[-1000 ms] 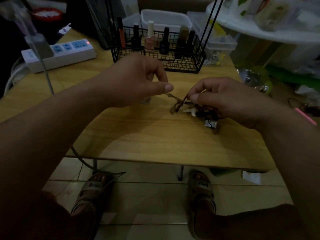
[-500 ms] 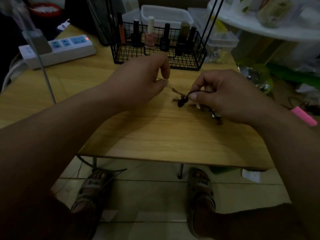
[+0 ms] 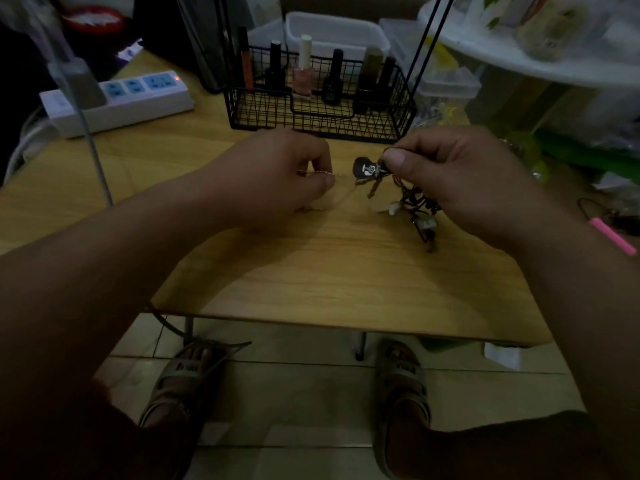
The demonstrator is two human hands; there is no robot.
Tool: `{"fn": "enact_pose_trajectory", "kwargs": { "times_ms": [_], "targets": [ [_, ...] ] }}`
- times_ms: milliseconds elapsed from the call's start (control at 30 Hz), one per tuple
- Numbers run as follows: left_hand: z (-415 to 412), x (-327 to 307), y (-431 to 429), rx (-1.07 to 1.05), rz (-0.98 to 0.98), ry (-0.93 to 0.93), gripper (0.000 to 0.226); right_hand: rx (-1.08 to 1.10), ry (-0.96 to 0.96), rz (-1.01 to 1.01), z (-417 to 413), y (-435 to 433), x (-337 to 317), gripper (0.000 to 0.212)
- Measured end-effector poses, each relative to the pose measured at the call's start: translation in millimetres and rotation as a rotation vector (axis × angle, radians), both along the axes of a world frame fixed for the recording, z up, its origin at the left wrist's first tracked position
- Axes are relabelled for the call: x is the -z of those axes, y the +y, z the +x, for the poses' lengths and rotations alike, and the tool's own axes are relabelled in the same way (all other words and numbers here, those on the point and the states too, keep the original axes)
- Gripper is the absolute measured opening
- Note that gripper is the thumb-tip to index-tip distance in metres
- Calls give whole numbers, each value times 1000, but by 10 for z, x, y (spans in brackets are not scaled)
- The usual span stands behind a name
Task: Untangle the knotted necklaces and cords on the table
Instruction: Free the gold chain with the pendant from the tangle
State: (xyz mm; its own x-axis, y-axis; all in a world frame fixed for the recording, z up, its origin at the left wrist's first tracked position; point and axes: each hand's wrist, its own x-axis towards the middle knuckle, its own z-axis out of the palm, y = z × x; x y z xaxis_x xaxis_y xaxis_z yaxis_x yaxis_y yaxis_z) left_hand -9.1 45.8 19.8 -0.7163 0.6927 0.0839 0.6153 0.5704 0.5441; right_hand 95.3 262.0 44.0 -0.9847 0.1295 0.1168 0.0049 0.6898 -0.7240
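A tangle of dark cords and necklaces point(image 3: 417, 206) hangs from my right hand point(image 3: 453, 174) over the wooden table point(image 3: 346, 271). Thumb and fingers of that hand pinch the cords just beside a black round pendant point(image 3: 365, 168) with a white figure on it. Pale shell-like charms dangle lower in the tangle, and its bottom end touches the table. My left hand point(image 3: 277, 178) pinches a thin chain point(image 3: 341, 183) that runs right toward the tangle; the chain's far end is hard to follow in the dim light.
A black wire basket point(image 3: 322, 112) with several nail polish bottles stands just behind my hands. A white power strip point(image 3: 121, 98) lies at the back left, its cable running down the left side. Clear plastic boxes and clutter fill the right. A pink object point(image 3: 613, 237) lies beyond the table's right edge.
My right hand has lifted the tangle and turned it, so the black pendant now shows. My left hand has dropped lower toward the table, still pinching the thin chain.
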Motion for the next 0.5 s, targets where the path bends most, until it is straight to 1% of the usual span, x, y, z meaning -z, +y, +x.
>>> {"fn": "enact_pose_trajectory", "kwargs": {
  "times_ms": [67, 133, 200, 267, 367, 433, 500],
  "targets": [
    [-1, 4, -34, 14, -43, -28, 9, 17, -32, -43, -11, 0, 20, 18],
    [-1, 19, -58, 37, -98, -17, 6, 26, -64, -103, -19, 6, 42, 21],
    [0, 36, -55, 66, -98, -6, 14, 25, -88, -154, -23, 7, 55, 22],
    [38, 28, -21, 74, 7, -70, 23, 13, -104, -186, -20, -7, 62, 23],
    [112, -3, 56, 97, 260, -291, 24, -19, -119, -275, -13, -41, 58, 23],
    [146, -22, 83, 114, 335, -369, 21, -32, -127, -317, -18, -57, 65, 22],
    [158, -31, 96, 119, 366, -414, 18, -30, -129, -344, -23, -68, 85, 22]
  ]
}}
